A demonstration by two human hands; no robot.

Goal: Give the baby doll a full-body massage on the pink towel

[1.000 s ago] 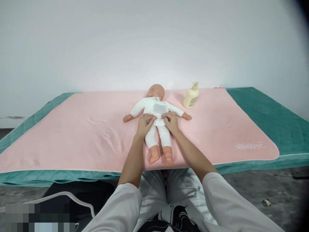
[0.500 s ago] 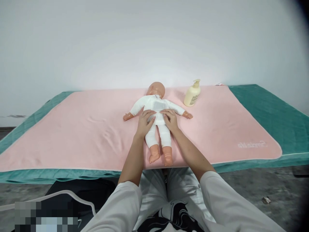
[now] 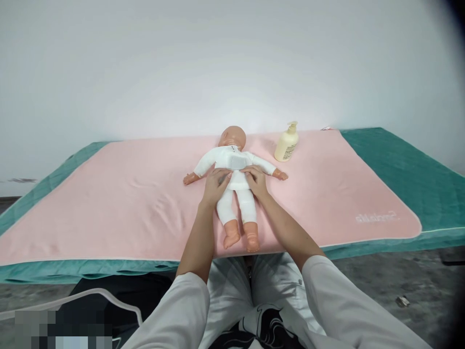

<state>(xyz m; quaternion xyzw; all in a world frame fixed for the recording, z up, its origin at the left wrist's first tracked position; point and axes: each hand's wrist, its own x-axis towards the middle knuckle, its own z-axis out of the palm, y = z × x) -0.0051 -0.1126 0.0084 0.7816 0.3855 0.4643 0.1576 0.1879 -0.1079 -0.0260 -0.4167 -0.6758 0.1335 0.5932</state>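
Observation:
A baby doll (image 3: 239, 183) in a white suit lies face up on a pink mat (image 3: 109, 203), head toward the wall and feet toward me. Its arms are spread out to both sides. My left hand (image 3: 217, 184) rests on the left side of its belly, and my right hand (image 3: 256, 180) on the right side. Both hands have their fingers laid flat and pointing inward, with the fingertips apart from each other. Just above the fingertips, a pale grey rectangular panel (image 3: 236, 162) stands out on the doll's chest.
A cream pump bottle (image 3: 286, 144) stands upright on the mat, beyond the doll's arm on the right. Under the mat is a green padded cover (image 3: 410, 169), with a white wall (image 3: 232, 63) behind. A dark object (image 3: 127, 295) sits below the front edge at left.
The view has shifted slightly. The grey panel on the doll's chest looks more raised. Both hands stay on the belly, nearly in the same place.

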